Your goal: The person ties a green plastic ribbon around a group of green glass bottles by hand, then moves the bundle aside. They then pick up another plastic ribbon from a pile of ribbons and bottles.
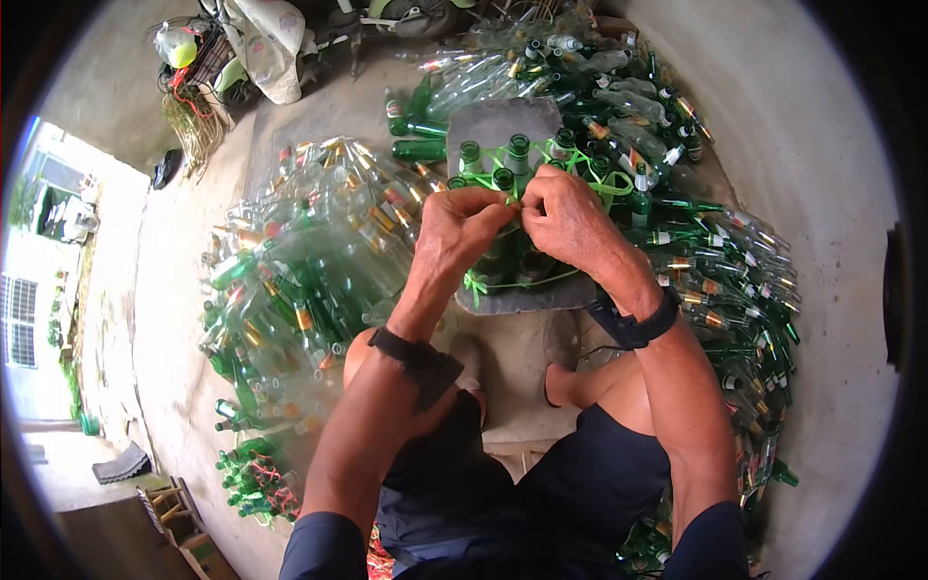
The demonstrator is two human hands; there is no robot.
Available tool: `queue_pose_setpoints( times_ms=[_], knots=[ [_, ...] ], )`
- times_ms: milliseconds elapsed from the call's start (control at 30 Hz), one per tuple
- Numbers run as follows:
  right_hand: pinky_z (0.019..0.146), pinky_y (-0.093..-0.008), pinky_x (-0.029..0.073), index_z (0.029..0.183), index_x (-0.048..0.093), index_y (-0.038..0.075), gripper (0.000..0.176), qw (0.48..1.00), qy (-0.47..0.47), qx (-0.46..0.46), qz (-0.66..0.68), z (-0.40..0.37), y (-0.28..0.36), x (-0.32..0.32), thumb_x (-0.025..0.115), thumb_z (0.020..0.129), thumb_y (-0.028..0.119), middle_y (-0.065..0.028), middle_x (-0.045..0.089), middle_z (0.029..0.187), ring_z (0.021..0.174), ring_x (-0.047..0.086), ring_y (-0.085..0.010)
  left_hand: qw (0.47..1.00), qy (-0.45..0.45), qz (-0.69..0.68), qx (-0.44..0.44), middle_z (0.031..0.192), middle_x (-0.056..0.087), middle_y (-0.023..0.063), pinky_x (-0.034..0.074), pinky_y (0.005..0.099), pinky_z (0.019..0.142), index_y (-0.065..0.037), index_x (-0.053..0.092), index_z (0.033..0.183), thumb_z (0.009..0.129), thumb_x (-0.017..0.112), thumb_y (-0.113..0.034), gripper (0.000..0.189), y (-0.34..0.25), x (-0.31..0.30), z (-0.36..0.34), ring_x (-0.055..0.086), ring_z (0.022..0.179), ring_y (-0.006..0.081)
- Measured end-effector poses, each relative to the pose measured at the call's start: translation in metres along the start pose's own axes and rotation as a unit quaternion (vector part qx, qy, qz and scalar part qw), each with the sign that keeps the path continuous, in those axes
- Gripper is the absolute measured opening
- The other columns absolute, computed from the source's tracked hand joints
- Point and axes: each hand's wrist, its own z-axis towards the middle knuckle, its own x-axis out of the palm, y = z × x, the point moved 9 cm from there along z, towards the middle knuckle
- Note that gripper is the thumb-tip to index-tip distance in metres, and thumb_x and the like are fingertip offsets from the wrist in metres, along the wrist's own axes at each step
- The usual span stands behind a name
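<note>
A bundle of upright green glass bottles [519, 153] stands on a dark grey slab [483, 118] in front of me. Light green plastic strap [611, 184] winds between the bottle necks, and a lower band of it circles the bundle, with a knot [475, 282] at the left. My left hand [456, 230] and my right hand [565, 217] meet over the near bottle necks, fingertips almost touching. Both are closed in a pinch on the green strap; the exact grip is partly hidden by the fingers. My hands cover several of the nearer bottles.
Heaps of loose bottles lie left [319, 280] and right [725, 280] of my legs, with more clear bottles [474, 82] behind the slab. Strapped green bottles [256, 478] stand at the lower left. A white sack [271, 43] is at the back; a wall [822, 193] runs along the right.
</note>
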Motion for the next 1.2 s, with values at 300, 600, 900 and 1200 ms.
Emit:
queue_pose_setpoints(
  times_ms=[300,600,900,1200],
  knots=[
    [0.066,-0.0417,0.049,0.076,0.063,-0.002,0.008,0.998,-0.035,-0.039,0.022,0.003,-0.004,-0.002,0.069,0.079,0.001,-0.0144,0.061,0.08,0.071,0.063,-0.0325,1.0,0.001,0.02,0.013,0.073,0.07,-0.0009,0.045,0.0248,0.055,-0.001,0.08,0.091,0.089,0.073,-0.015,0.016,-0.006,0.001,-0.002,0.058,0.061,0.0061],
    [0.066,-0.0434,0.054,0.072,0.067,-0.007,0.02,0.995,0.053,0.052,0.063,0.02,-0.012,-0.007,0.068,0.076,0.012,-0.0242,0.067,0.071,0.068,0.071,-0.0367,1.0,0.011,0.021,-0.001,0.069,0.068,-0.0004,0.043,0.026,0.054,-0.001,0.079,0.087,0.088,0.072,-0.018,0.018,-0.008,0.002,-0.005,0.056,0.06,0.0072],
    [0.079,-0.0448,0.052,0.078,0.067,-0.003,0.013,1.0,0.017,-0.002,-0.002,0.011,0.001,-0.016,0.067,0.084,0.008,-0.0204,0.064,0.084,0.085,0.064,-0.0394,1.0,0.019,0.015,-0.008,0.069,0.066,0.0004,0.043,0.0271,0.055,0.0,0.076,0.085,0.088,0.072,-0.02,0.021,-0.01,0.001,-0.006,0.056,0.062,0.0079],
    [0.076,-0.0428,0.051,0.077,0.068,-0.001,0.023,0.998,0.051,-0.016,0.016,0.007,0.009,-0.015,0.074,0.088,0.017,-0.0165,0.063,0.078,0.079,0.063,-0.0343,0.999,0.03,0.01,-0.007,0.071,0.067,0.0006,0.044,0.0255,0.057,0.0,0.077,0.089,0.088,0.072,-0.019,0.02,-0.01,0.001,-0.006,0.058,0.064,0.008]
  ],
)
